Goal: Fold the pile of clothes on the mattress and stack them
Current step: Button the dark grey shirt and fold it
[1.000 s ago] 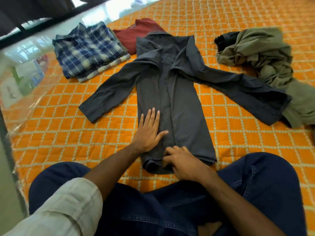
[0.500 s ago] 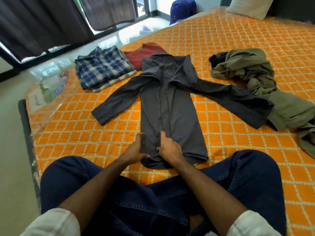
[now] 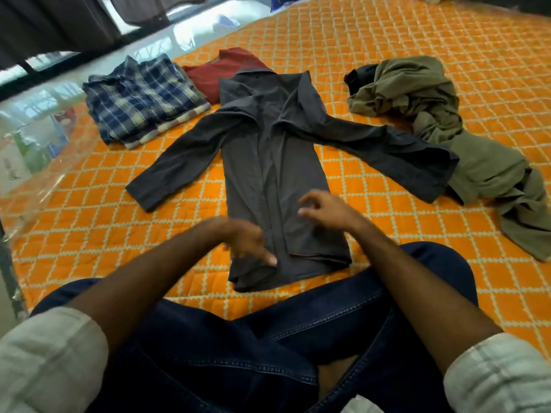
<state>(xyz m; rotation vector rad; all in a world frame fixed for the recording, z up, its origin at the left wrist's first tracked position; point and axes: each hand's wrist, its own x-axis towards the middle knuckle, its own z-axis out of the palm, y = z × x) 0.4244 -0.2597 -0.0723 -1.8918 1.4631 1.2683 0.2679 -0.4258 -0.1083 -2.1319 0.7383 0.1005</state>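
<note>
The gray shirt (image 3: 274, 174) lies flat in the middle of the orange mattress (image 3: 417, 55). The left hand (image 3: 247, 242) rests on the shirt's bottom edge; it is blurry, so its fingers may be loose. The right hand (image 3: 325, 210) hangs loosely curled just above the shirt. No writing can be read.

An orange quilted mattress (image 3: 387, 40) carries a grey shirt (image 3: 277, 174) at its centre, folded plaid shirts (image 3: 140, 96) and a red garment (image 3: 220, 70) toward the left edge, and crumpled olive clothes (image 3: 447, 129) toward the right.
</note>
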